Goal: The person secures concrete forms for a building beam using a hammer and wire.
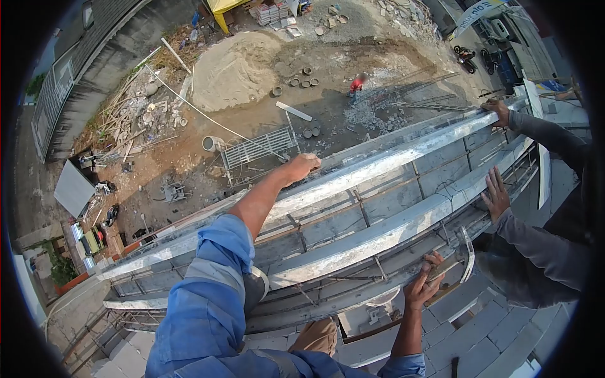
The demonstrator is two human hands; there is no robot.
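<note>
My left hand (301, 169) reaches across to the far side of a long formwork, fingers curled down on its dark outer board (334, 165). Just inside runs a pale metal-like beam (378, 160), and a second, similar beam (365, 242) lies nearer me. Thin rebar (360, 208) shows between the two beams. My right hand (423, 282) has its fingers wrapped over the near grey board (353, 293); part of its grip is hidden. Beside it stands a bent metal bracket (467, 255).
A co-worker's hand (498, 112) grips the far beam at right; the other hand (496, 194) lies on the near beam. Far below are a sand pile (233, 72), buckets (305, 83), a metal frame (258, 151) and a person in red (357, 85). Pale blocks (485, 340) lie underneath.
</note>
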